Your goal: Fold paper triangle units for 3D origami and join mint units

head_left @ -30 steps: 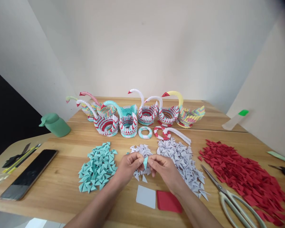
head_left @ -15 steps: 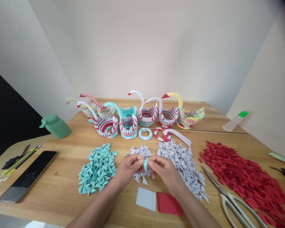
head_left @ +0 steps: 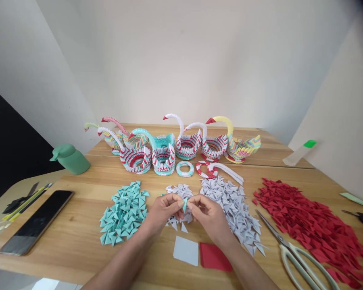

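Between both hands, over the middle of the table, is a small teal folded paper piece. My left hand pinches it from the left with thumb and fingers. From the right, my right hand pinches its other side. Just beneath and behind the hands lies a small pile of white folded paper triangles. A pile of teal paper triangles is left of my left wrist. To the right of my right hand spreads a larger white triangle pile.
Several paper swans stand in a row at the back, with a teal-white ring before them. White paper squares, red squares, scissors and red triangles lie nearer. A phone is at left.
Both hands have shifted very slightly, still pinching the teal paper piece, which is turned a little between the fingertips. Everything else on the table stays in place.
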`<state>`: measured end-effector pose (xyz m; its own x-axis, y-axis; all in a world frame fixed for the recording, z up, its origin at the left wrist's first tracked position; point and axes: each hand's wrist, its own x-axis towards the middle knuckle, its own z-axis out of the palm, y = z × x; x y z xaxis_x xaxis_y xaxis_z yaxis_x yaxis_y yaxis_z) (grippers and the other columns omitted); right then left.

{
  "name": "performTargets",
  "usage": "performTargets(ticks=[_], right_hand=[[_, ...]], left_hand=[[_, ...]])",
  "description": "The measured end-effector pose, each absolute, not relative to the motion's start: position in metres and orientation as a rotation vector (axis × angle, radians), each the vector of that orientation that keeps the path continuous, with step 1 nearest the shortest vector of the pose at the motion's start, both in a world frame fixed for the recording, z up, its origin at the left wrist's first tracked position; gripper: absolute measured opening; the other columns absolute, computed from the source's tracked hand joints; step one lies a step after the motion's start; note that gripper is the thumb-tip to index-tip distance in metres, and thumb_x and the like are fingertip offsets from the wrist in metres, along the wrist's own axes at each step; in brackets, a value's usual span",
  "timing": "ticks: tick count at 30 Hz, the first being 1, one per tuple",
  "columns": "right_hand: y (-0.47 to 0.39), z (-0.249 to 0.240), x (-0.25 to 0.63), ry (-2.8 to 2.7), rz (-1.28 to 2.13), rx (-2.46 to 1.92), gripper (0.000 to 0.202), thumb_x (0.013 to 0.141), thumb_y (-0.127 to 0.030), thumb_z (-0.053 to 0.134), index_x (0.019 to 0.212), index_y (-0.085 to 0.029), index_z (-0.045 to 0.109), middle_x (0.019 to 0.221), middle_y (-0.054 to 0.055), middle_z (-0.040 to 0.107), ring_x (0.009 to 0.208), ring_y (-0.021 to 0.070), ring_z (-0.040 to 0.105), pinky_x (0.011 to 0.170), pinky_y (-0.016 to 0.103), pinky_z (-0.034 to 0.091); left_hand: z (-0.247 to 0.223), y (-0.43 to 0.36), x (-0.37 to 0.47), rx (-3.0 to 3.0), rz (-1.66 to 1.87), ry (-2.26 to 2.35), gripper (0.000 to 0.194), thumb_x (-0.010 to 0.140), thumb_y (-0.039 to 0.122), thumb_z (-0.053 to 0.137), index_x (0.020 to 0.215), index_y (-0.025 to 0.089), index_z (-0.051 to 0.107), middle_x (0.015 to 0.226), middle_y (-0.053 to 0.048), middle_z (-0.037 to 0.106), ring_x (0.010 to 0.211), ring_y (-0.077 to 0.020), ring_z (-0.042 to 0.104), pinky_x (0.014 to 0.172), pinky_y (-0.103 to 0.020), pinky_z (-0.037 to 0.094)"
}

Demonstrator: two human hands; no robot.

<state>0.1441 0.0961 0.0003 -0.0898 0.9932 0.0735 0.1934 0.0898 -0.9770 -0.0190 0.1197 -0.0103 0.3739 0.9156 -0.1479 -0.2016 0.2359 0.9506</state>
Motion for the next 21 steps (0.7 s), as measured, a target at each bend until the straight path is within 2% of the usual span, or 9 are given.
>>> performTargets(ticks=[4, 6, 10, 15, 21], right_hand=[[0.0959, 0.0048, 0.1487, -1.461, 0.938, -1.308, 0.015, 0.084, -0.033, 0.059, 0.081, -0.020, 0.063, 0.071, 0.001, 0.062, 0.058, 0.0135, 0.054, 0.054, 0.024, 0.045], [0.0966, 0.0062, 0.1514, -1.527, 0.819, -1.307, 0.012, 0.084, -0.031, 0.060, 0.090, -0.021, 0.065, 0.080, 0.003, 0.065, 0.068, 0.0159, 0.058, 0.060, 0.026, 0.047], [0.0982, 0.0051, 0.1528, -1.671, 0.783, -1.202, 0.024, 0.084, -0.024, 0.059, 0.107, -0.024, 0.066, 0.096, 0.005, 0.067, 0.086, 0.0195, 0.061, 0.071, 0.028, 0.050], [0.0973, 0.0051, 0.1477, -1.705, 0.885, -1.219, 0.024, 0.083, -0.018, 0.055, 0.101, -0.023, 0.069, 0.087, 0.003, 0.068, 0.074, 0.0163, 0.061, 0.067, 0.026, 0.049], [0.0962, 0.0030, 0.1446, -1.633, 0.888, -1.237, 0.017, 0.082, -0.020, 0.055, 0.091, -0.020, 0.069, 0.077, 0.001, 0.066, 0.069, 0.0152, 0.058, 0.064, 0.024, 0.047]], left_hand=[[-0.0049, 0.1180, -0.0208, 1.005, 0.936, 0.863, 0.034, 0.070, 0.045, 0.074, 0.071, 0.013, 0.062, 0.053, 0.000, 0.063, 0.048, -0.0096, 0.054, 0.053, -0.020, 0.040], [-0.0040, 0.1176, -0.0215, 0.978, 0.922, 0.840, 0.034, 0.070, 0.045, 0.074, 0.071, 0.013, 0.062, 0.053, 0.000, 0.063, 0.048, -0.0094, 0.053, 0.053, -0.020, 0.039], [-0.0062, 0.1181, -0.0220, 0.969, 0.899, 0.815, 0.034, 0.071, 0.044, 0.075, 0.073, 0.012, 0.064, 0.053, 0.000, 0.062, 0.048, -0.0085, 0.052, 0.053, -0.020, 0.038], [-0.0085, 0.1187, -0.0212, 0.951, 0.900, 0.815, 0.035, 0.067, 0.042, 0.078, 0.079, 0.013, 0.063, 0.055, 0.001, 0.062, 0.047, -0.0077, 0.052, 0.052, -0.020, 0.039], [-0.0074, 0.1191, -0.0176, 0.976, 0.958, 0.796, 0.038, 0.063, 0.038, 0.082, 0.081, 0.014, 0.058, 0.062, 0.003, 0.059, 0.050, -0.0073, 0.053, 0.050, -0.020, 0.041]])
